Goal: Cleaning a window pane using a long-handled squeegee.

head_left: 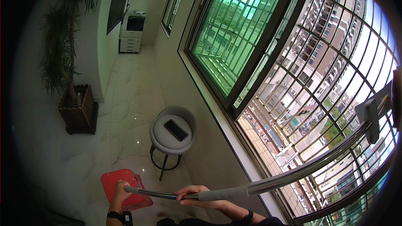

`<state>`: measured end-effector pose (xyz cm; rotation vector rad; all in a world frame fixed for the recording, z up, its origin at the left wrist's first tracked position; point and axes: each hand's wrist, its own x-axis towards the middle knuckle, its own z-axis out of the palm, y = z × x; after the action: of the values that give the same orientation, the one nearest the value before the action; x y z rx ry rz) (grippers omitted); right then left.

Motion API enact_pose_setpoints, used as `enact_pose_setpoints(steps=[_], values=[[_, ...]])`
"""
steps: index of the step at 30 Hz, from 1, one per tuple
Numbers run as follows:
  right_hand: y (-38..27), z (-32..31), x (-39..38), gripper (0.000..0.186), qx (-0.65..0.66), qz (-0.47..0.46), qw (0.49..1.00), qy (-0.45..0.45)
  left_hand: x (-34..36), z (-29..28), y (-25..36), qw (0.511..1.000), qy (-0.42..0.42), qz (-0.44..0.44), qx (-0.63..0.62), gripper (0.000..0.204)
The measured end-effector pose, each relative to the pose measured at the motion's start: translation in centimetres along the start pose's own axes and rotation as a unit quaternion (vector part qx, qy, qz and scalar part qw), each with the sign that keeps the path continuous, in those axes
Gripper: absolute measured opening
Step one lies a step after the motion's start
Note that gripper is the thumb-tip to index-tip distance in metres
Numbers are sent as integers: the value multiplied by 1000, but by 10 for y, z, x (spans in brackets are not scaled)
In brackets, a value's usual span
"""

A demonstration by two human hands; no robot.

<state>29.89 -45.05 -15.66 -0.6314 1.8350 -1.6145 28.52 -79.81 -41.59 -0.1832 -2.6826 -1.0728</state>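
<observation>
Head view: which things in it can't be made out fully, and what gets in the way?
All in the head view:
Pole: its far end runs into the dark right rim, so its outline is lost.
Left hand: its fingertips are hidden behind the hand itself.
Red stool: partly covered by the left hand.
Potted plant: top cut off by the upper edge.
Street outside: details too small.

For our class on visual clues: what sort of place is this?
Probably an office corridor, judging by the boxy white floor-standing printer, the tall green plant in its square brown planter, and the glossy marble-look floor.
</observation>
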Motion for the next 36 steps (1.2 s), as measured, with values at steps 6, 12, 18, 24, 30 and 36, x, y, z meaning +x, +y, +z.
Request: enact_pose_setpoints(steps=[6,12,18,24,30,36], values=[[5,41,35,29,-7,42,997,-64,-43,-54,-42,999,-32,34,-22,17],[9,69,47,19,104,-30,989,-103,-91,-99,-34,954,-250,-135,-91,29],[10,69,55,28,111,-19,984,-138,-120,-114,7,978,-149,-143,4,15],[-8,74,60,35,131,-43,979,-150,-151,-97,21,984,64,-161,-47,12],[-38,35,23,86,320,-133,932,-103,-173,-45,6,968,192,-138,-81,8],[-34,-21,-10,56,413,-298,859,52,-199,1,-16,943,310,-117,44,9]])
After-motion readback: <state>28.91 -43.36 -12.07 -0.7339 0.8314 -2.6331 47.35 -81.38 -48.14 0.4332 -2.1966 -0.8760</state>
